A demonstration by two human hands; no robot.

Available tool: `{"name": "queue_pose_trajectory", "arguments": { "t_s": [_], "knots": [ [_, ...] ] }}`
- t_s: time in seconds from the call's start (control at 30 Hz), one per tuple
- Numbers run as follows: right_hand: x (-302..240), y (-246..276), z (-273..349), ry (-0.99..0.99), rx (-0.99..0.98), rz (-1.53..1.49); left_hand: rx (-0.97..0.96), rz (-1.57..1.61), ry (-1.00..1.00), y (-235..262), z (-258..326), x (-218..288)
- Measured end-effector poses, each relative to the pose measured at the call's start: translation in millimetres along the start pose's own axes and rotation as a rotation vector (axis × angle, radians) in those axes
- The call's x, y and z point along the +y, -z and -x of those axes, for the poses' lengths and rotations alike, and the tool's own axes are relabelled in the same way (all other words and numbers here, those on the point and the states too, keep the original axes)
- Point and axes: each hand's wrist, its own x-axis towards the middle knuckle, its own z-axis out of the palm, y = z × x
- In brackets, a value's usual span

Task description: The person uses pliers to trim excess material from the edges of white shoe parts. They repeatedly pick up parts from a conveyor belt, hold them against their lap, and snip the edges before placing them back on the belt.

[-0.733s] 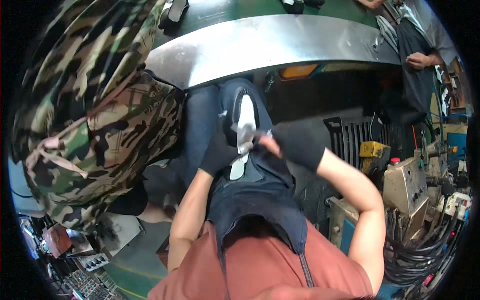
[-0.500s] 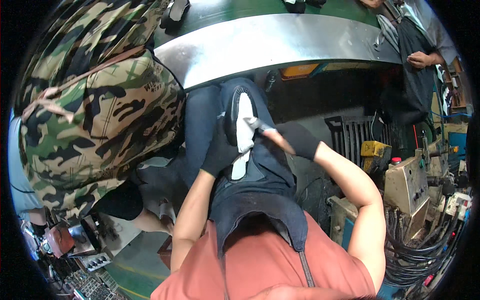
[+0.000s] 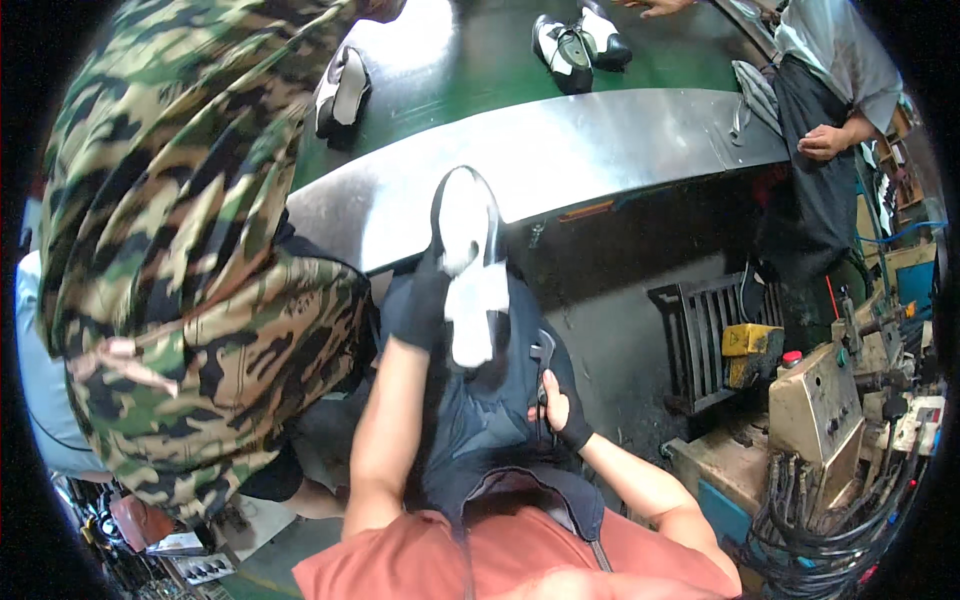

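My left hand (image 3: 420,308), in a dark glove, grips a shoe (image 3: 463,215) from its left side. The shoe is dark-edged, with a white bottom turned up toward me, blurred by motion. Its toe points away and lies over the metal bench edge in view; I cannot tell whether they touch. Over my right thigh, my right hand (image 3: 562,412), in a dark fingerless glove, is closed around the handle of a hammer (image 3: 543,352). The hammer's head points away from me, and its handle is partly hidden by the fingers.
A shiny metal ledge (image 3: 640,135) borders a green work surface (image 3: 460,75). On it stand a single shoe (image 3: 345,92) and a pair of black-and-white shoes (image 3: 575,50). A person in camouflage (image 3: 200,260) is close on my left. Another person's hand (image 3: 822,142), machinery (image 3: 815,395) and cables are right.
My right hand has drawn the hammer back from the shoe, down to my right thigh. My left hand has moved the shoe slightly away from me. More of the bench top shows.
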Motion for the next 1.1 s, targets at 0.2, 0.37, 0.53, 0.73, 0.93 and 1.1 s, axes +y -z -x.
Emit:
{"name": "queue_pose_trajectory", "arguments": {
  "t_s": [0.2,0.37,0.53,0.73,0.93,1.1],
  "knots": [
    [-20.3,-9.3,-40.5,-0.07,-0.029,0.049,-0.206,0.26,0.104,24.1,-237.2,95.9],
    [-56.9,-6.1,-59.7,-0.131,-0.083,0.139,0.147,0.25,-0.101,-29.5,-321.4,110.5],
    [-47.6,3.4,-83.7,-0.092,-0.043,0.013,0.204,-0.692,-0.446,-50.7,-212.7,34.4],
    [-53.3,1.3,-71.6,-0.13,-0.151,0.053,0.843,-1.078,-0.712,93.5,-236.5,33.5],
    [-31.0,1.8,-62.0,-0.154,-0.225,0.033,1.063,-1.216,-0.157,249.8,-283.8,80.7],
    [-49.2,-7.8,-69.0,-0.159,-0.229,0.033,0.687,-0.996,-0.204,249.2,-264.5,67.2]
  ]
}}
